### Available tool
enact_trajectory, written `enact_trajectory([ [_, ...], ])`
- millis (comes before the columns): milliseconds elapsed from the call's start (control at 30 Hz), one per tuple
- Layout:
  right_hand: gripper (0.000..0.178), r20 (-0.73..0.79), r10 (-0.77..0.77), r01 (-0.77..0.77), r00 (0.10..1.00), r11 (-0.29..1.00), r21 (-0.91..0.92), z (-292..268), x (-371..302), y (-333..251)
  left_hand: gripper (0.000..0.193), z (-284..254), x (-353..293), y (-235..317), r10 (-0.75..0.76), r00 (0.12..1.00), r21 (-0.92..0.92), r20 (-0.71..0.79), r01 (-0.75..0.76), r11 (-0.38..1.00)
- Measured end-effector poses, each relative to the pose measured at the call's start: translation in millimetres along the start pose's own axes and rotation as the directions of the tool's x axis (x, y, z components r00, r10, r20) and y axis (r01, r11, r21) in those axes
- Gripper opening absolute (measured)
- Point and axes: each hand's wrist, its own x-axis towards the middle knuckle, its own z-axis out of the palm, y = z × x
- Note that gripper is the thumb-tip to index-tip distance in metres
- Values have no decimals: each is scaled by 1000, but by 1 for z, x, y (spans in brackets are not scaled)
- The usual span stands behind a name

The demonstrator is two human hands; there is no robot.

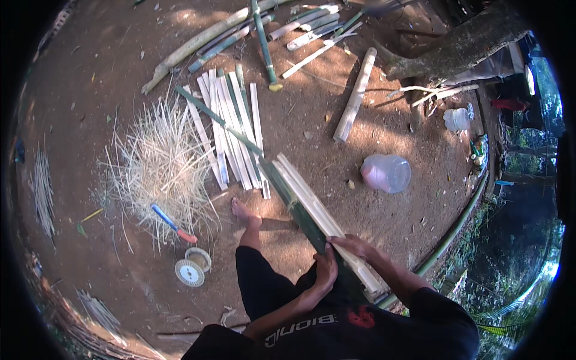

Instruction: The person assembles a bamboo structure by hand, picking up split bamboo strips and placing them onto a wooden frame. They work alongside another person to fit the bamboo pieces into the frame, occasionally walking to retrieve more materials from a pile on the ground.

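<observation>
**Head view: two hands on a split bamboo length**

Left hand [326, 270]: fingers curled shut around the green side of the bamboo [312, 210], near its lower end, thumb toward the body.

Right hand [355, 245]: laid flat over the pale cut face of the same piece, fingers loosely spread and pointing left, pressing rather than wrapping.

Bamboo: long, half green skin and half pale inner face, running from the lap up and left toward the slats [231, 129]; its far end lies just beside them.

Foot [245, 213]: bare, on the dirt left of the bamboo.

Surroundings: shavings [159, 162] heaped left of the slats; blue-handled tool [171, 223] at their lower edge; spool [192, 270] near the knee; clear jug [387, 173] right of the bamboo, well apart. Open dirt lies between bamboo and jug. Green pole [456, 231] bounds the right edge.
</observation>
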Motion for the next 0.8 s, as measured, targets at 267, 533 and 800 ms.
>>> enact_trajectory([
  [267, 99, -46, 75, -86, 996, 929, -361, -21, 27, 53, 90, 49, 8, -66, -2, 984, -382, 177, 70, 922],
  [533, 102, 65, 28, -17, 997, 987, -160, -16, 61, 67, 79, 48, 55, -102, 85, 966, -667, 246, 105, 738],
  [800, 90, 84, 111, -110, 990, 994, -15, 14, 127, 18, 79, 9, 142, -76, 232, 887, -865, 400, 281, 416],
])
